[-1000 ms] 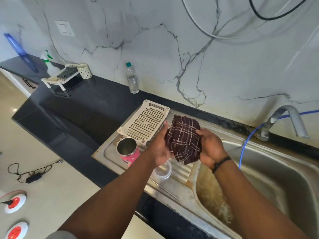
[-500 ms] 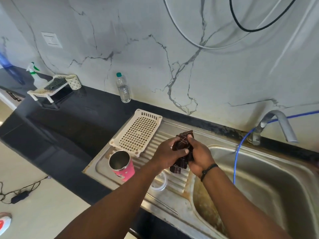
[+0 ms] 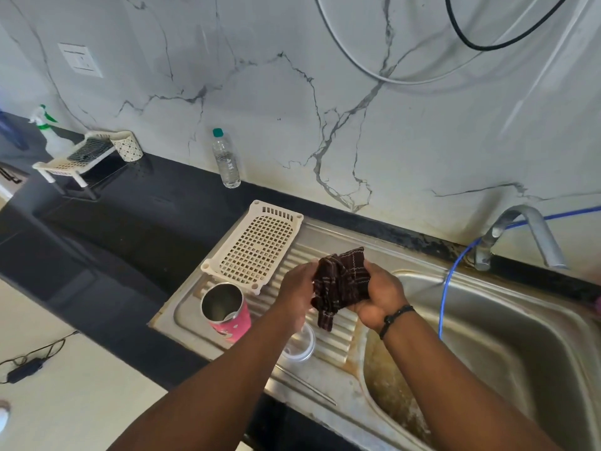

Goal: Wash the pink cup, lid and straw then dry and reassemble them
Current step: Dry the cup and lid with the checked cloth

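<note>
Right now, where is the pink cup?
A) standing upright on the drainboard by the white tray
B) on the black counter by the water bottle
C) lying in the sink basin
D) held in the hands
A: the pink cup stands upright, mouth up, on the drainboard beside the white tray; both hands hold only the cloth.

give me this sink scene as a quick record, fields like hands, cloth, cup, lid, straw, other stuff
left hand: left hand grips the cloth
right hand: right hand grips the cloth from the other side
cloth: dark checked cloth, bunched between both hands above the drainboard
cup: pink cup upright on the drainboard, open, no lid
lid: clear lid flat on the drainboard, partly behind the left arm
straw: thin straw lying near the front edge
other: cream basket, water bottle, tap
</note>
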